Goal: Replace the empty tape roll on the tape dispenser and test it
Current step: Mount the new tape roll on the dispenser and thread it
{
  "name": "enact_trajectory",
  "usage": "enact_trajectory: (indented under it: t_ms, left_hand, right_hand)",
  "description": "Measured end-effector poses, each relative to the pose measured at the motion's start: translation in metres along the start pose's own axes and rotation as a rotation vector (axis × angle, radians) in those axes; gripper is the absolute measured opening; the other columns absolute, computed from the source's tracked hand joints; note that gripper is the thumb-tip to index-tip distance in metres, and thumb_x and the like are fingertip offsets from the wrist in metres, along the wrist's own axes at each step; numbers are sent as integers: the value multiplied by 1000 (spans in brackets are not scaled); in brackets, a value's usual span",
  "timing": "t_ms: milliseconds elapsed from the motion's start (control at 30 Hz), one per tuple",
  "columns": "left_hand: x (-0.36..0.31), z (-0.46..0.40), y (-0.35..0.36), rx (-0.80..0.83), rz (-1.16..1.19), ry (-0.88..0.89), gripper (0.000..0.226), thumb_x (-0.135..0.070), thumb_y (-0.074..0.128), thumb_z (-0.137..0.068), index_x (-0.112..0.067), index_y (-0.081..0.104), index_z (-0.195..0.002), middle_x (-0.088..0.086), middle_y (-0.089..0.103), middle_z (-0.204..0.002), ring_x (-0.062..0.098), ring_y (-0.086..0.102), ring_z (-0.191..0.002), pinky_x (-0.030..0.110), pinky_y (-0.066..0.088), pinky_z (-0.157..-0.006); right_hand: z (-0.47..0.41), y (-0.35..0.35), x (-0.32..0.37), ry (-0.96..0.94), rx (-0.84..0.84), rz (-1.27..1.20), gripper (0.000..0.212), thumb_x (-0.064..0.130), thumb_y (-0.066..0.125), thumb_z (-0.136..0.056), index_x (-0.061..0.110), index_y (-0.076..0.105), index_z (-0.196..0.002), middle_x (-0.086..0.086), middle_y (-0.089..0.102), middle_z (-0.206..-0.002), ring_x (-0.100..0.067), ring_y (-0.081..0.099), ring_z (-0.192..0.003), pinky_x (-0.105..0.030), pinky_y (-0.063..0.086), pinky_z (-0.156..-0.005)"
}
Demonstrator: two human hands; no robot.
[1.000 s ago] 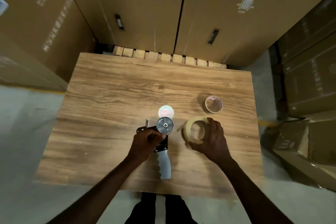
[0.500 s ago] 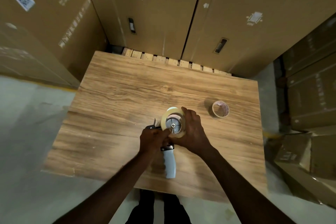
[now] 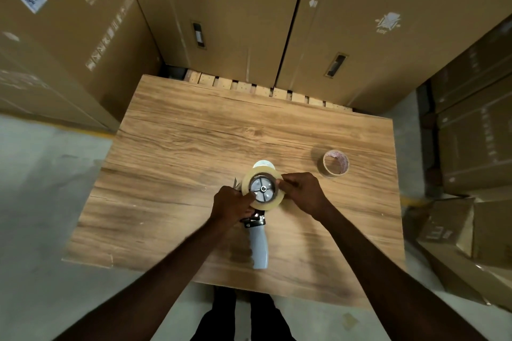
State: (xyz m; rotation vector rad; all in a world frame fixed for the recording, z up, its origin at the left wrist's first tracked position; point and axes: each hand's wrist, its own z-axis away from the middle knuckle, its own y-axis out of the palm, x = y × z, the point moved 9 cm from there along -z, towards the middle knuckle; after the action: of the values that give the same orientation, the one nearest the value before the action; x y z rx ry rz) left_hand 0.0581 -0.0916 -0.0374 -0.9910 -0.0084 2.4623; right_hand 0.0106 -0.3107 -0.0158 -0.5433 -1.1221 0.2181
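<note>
A tape dispenser with a grey handle point(image 3: 259, 248) lies on the wooden table point(image 3: 180, 152). A full roll of tan tape point(image 3: 273, 202) sits around the dispenser's metal hub point(image 3: 263, 189). My left hand point(image 3: 231, 203) grips the dispenser's frame just left of the roll. My right hand point(image 3: 302, 192) pinches the roll's right edge with its fingertips. The empty cardboard core point(image 3: 335, 162) lies apart on the table to the right. A white round piece point(image 3: 263, 164) shows just behind the roll.
Tall cardboard boxes point(image 3: 235, 8) stand behind the table, with a wooden pallet point(image 3: 263, 90) under them. More boxes point(image 3: 476, 133) are stacked at the right, and smaller cartons point(image 3: 454, 224) sit near the table's right corner. Grey floor lies left.
My right hand carried the full roll from the table's right side onto the dispenser's hub, then shifted to the roll's right edge. The left hand stayed on the dispenser.
</note>
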Motion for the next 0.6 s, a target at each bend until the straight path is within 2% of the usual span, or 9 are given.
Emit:
enact_trajectory:
  t_ms: [33, 100, 167, 200, 267, 333, 400, 533, 600]
  left_hand:
    - [0, 0, 4, 34, 15, 1, 33, -19, 82, -77, -2, 66, -54, 32, 70, -70, 37, 76, -68, 47, 64, -67]
    - [1, -2, 9, 84, 37, -1, 30, -13, 76, -87, 7, 65, -68, 34, 69, -73, 30, 74, -59, 34, 63, -57]
    - [2, -3, 11, 109, 40, 1, 29, -12, 73, -91, 8, 64, -72, 26, 68, -66, 22, 72, -52, 29, 61, -52]
    - [2, -5, 11, 112, 28, 5, 29, -12, 72, -92, 9, 65, -73, 23, 67, -62, 22, 72, -52, 30, 61, -54]
    - [3, -7, 13, 118, 16, 12, 30, -13, 72, -92, 9, 66, -74, 22, 68, -61, 29, 73, -59, 38, 63, -64]
    - [3, -8, 13, 113, 19, 17, 30, -13, 72, -92, 7, 66, -70, 27, 68, -67, 36, 74, -68, 41, 63, -68]
    - [4, -9, 15, 117, 21, 11, 31, -13, 71, -92, 5, 65, -68, 29, 68, -70, 37, 73, -70, 36, 63, -62]
    - [5, -11, 14, 93, -2, 19, 31, -13, 72, -92, 9, 64, -72, 31, 68, -72, 32, 73, -62, 32, 62, -57]
    - [5, -14, 11, 81, -13, 30, 32, -13, 71, -92, 11, 63, -72, 30, 67, -70, 25, 72, -54, 29, 60, -53]
  right_hand:
    - [-2, -1, -2, 22, 16, -32, 56, 54, 67, -88, -2, 67, -78, -11, 52, -62, -8, 47, -70, -55, 57, -71]
    - [-3, -3, -4, 90, 57, -112, 41, 44, 74, -88, 4, 76, -84, 0, 59, -67, -9, 55, -72, -51, 60, -72]
    - [-5, -5, -3, 131, 93, -173, 19, 28, 80, -91, 13, 83, -102, -4, 68, -75, -13, 61, -76, -43, 60, -74]
    - [-5, -6, -1, 124, 110, -188, 11, 23, 81, -92, 22, 84, -102, -6, 68, -76, -14, 60, -77, -38, 57, -73]
    - [-4, -9, 3, 109, 131, -214, 14, 20, 81, -92, 32, 84, -98, -6, 68, -73, -14, 58, -75, -31, 53, -70]
    - [-4, -9, 1, 140, 149, -271, 15, 18, 81, -91, 21, 85, -105, -5, 71, -74, -14, 60, -74, -29, 54, -69]
    - [-4, -9, -1, 156, 159, -290, 21, 18, 82, -91, 14, 84, -111, -7, 72, -76, -14, 61, -75, -30, 55, -69]
    - [-8, -8, -1, 165, 144, -294, 15, 22, 84, -89, 31, 87, -100, -22, 75, -81, -18, 60, -78, -36, 54, -74]
    - [-11, -7, -1, 169, 132, -290, 13, 21, 85, -88, 32, 86, -96, -25, 76, -84, -17, 61, -78, -37, 54, -76]
